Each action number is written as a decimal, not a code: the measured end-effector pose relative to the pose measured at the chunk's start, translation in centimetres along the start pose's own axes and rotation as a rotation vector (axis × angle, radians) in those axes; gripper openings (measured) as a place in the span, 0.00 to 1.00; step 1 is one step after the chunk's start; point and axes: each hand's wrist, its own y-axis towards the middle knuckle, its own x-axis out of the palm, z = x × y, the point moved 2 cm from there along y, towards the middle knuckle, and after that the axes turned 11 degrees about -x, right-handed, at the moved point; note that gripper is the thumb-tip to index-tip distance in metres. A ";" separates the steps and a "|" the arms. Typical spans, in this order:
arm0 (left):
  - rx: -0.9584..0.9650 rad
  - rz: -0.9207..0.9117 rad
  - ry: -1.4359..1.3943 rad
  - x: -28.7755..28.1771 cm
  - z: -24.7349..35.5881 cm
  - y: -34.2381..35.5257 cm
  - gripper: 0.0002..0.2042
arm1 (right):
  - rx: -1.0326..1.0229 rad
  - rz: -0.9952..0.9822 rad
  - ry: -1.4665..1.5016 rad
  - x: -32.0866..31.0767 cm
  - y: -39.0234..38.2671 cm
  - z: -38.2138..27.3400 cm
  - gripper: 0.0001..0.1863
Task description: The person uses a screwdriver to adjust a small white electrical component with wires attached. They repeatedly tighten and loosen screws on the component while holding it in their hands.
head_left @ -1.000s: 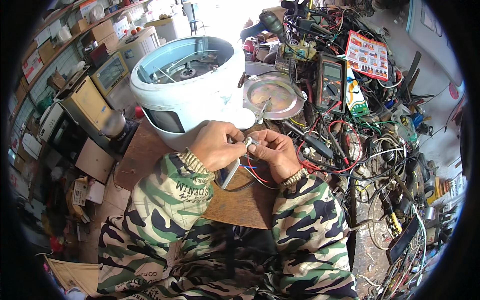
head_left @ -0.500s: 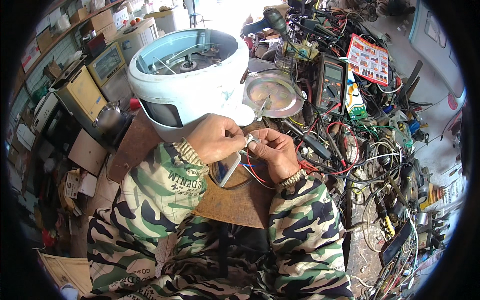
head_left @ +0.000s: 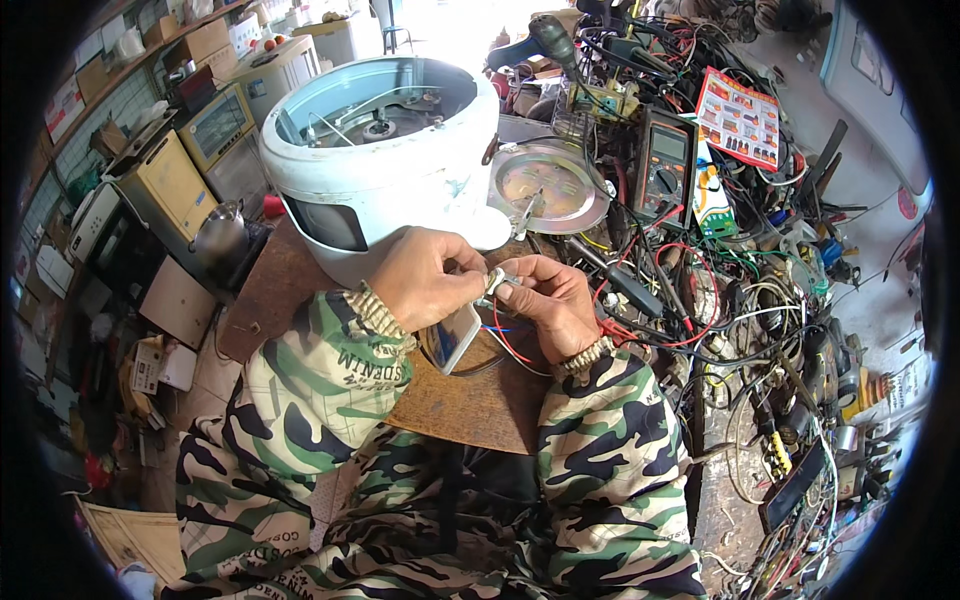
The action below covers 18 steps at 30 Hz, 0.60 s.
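Where the left hand (head_left: 432,283) and the right hand (head_left: 550,302) meet above the bench (head_left: 465,405), a small whitish piece (head_left: 496,280) sits between their fingertips, just in front of the white appliance body (head_left: 385,195). Its visible part slants, the upper end leaning away from the person and slightly right; the fingers cover the rest, so I cannot tell its full long axis or which end is its front. The left thumb and forefinger are pinched on it from the left, the right thumb and forefinger from the right.

Below the hands, red, blue and white wires (head_left: 512,346) trail toward the bench, beside a pale-framed panel (head_left: 456,340) that lies tilted by the left wrist. The appliance body stands upright, its round top open and a dark window on its near side. To its right lies a round metal plate (head_left: 572,192), then a multimeter (head_left: 665,165) and a red-and-white printed sheet (head_left: 740,115) among tangled cables. A black-handled tool (head_left: 632,288) lies slanting near the right hand. Off to the left, a steel pot (head_left: 222,238) stands near a yellow-fronted cabinet (head_left: 172,195).
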 end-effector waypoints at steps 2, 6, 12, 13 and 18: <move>0.061 0.029 0.003 0.2 -0.1 -0.4 0.09 | -0.014 -0.003 -0.040 0.1 -0.2 -0.1 0.10; 0.106 0.106 -0.053 0.5 -0.9 -1.7 0.08 | 0.009 -0.035 -0.058 0.6 -0.3 -0.2 0.10; 0.168 0.157 0.156 0.3 1.2 -2.9 0.07 | -0.023 -0.097 -0.090 0.6 -0.4 -1.1 0.08; 0.183 0.179 0.180 0.2 1.4 -3.1 0.06 | -0.026 -0.103 -0.089 0.6 -0.4 -0.9 0.07; 0.226 0.199 0.291 0.1 0.9 -3.5 0.07 | -0.030 -0.125 -0.096 0.7 -0.3 -0.4 0.07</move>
